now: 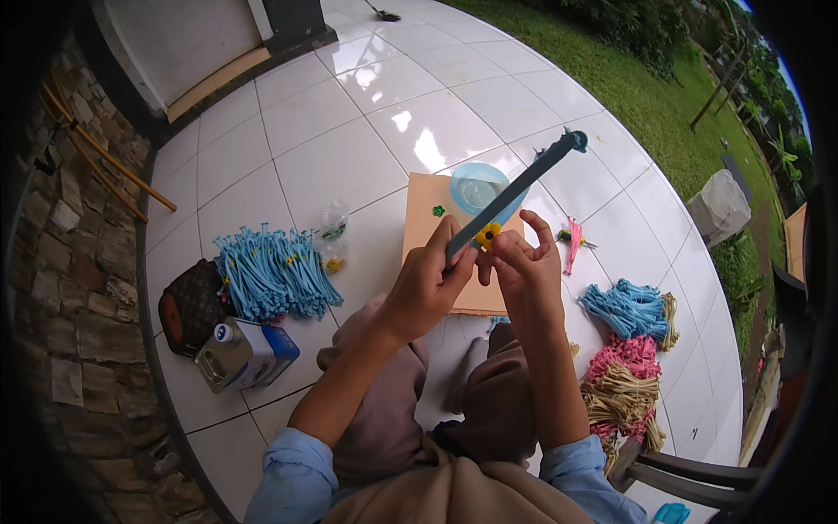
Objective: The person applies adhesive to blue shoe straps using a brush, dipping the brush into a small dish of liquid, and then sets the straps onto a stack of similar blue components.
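My left hand (425, 284) is closed on a long, flat, dark blue-green strip (524, 188), which slants up to the right and ends in a ragged lump. Close beside the strip is a small yellow flower (487, 235) with a dark centre. The fingertips of my right hand (528, 271) pinch at the flower's edge, with one finger raised. Below both hands lies a tan board (428, 196), bearing a light blue round dish (479, 170) and a small green flower-like piece (438, 210). Just right of the board are pink strands (572, 249) with a green piece.
On the left lie a large bundle of light blue cords (275, 272), a clear bag (333, 236), a brown patterned pouch (185, 301) and a metal can (236, 354). Blue cords (624, 307), pink cords (627, 356) and beige cords (620, 397) are piled at right, near a dark chair (690, 472).
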The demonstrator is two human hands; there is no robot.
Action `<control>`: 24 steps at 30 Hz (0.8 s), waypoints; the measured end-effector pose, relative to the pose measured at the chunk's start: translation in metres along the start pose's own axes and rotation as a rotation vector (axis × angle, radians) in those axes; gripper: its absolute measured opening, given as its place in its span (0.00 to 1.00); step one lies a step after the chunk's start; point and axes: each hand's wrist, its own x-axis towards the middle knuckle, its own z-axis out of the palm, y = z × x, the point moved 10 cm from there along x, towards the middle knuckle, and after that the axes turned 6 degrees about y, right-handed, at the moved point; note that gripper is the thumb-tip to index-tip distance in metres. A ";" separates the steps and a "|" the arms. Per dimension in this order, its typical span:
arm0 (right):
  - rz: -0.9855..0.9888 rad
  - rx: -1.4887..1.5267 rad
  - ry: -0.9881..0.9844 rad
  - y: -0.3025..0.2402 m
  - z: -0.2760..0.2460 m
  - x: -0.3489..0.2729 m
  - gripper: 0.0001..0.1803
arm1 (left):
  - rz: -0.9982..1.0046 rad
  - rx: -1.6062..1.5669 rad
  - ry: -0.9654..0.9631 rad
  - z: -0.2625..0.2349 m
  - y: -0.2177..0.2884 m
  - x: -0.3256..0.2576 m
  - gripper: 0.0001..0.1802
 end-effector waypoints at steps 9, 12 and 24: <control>0.001 -0.011 0.018 -0.001 0.001 -0.001 0.36 | 0.056 -0.037 -0.047 0.004 -0.002 -0.001 0.08; -0.008 -0.030 0.002 -0.003 0.004 -0.002 0.35 | -0.002 0.060 -0.080 0.004 0.000 -0.001 0.08; -0.349 -0.268 -0.022 -0.029 0.024 -0.010 0.37 | 0.005 -0.038 -0.055 0.007 0.002 0.002 0.06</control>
